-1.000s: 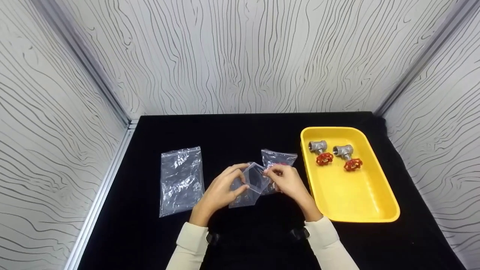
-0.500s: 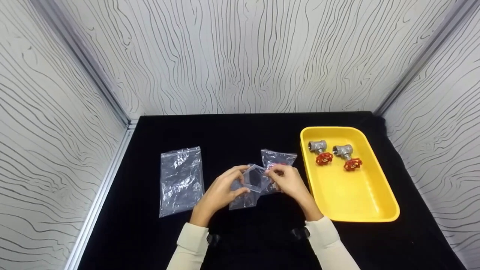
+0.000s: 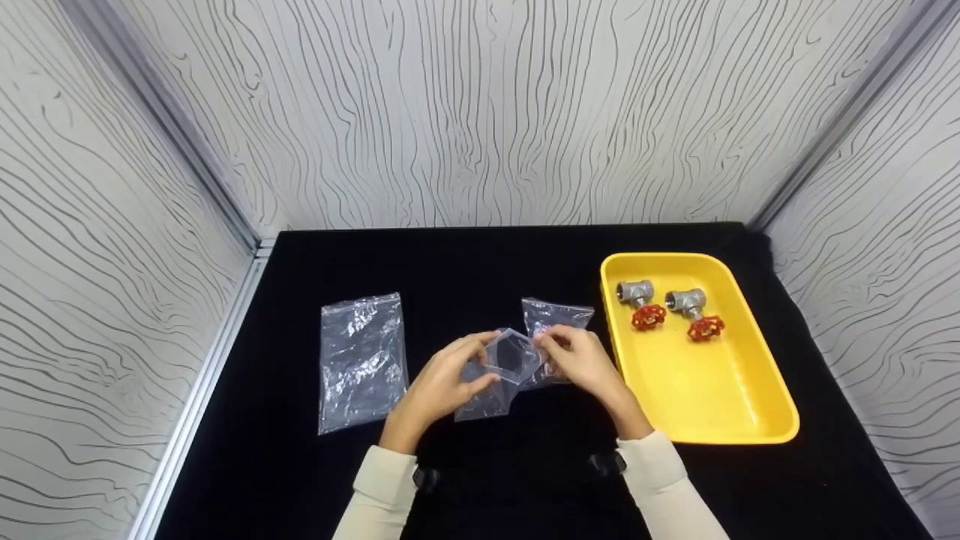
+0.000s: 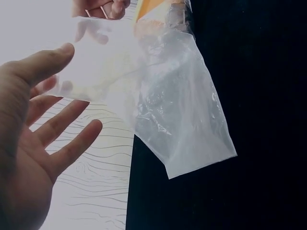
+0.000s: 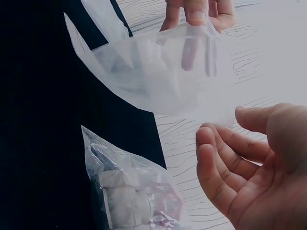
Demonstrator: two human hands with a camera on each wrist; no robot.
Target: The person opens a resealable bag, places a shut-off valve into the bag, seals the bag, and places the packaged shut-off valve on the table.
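Note:
A clear zip-lock bag (image 3: 484,405) hangs between my hands, its mouth spread into an angular opening. My left hand (image 3: 442,379) holds the left side of the mouth, thumb and index finger wide apart; one finger shows through the film in the right wrist view. The fingertips of my right hand (image 3: 581,360) pinch the mouth's right corner, though overexposure blurs the contact in the right wrist view. Behind the right hand lies another clear bag (image 5: 129,187) holding a metal valve with a red handwheel. In the left wrist view, the open bag (image 4: 187,110) droops with nothing visible inside.
A flat clear bag (image 3: 362,364) lies on the black tabletop (image 3: 465,270) at left. To the right stands a yellow tray (image 3: 697,390) with two metal valves, the left valve (image 3: 639,294) and right valve (image 3: 690,301), both with red handwheels. Patterned panels (image 3: 480,112) enclose the table.
My right hand has shifted slightly right, and the held bag's mouth has opened a little wider. The bag's lower end has swung slightly. The tray, valves and lying bags stay put.

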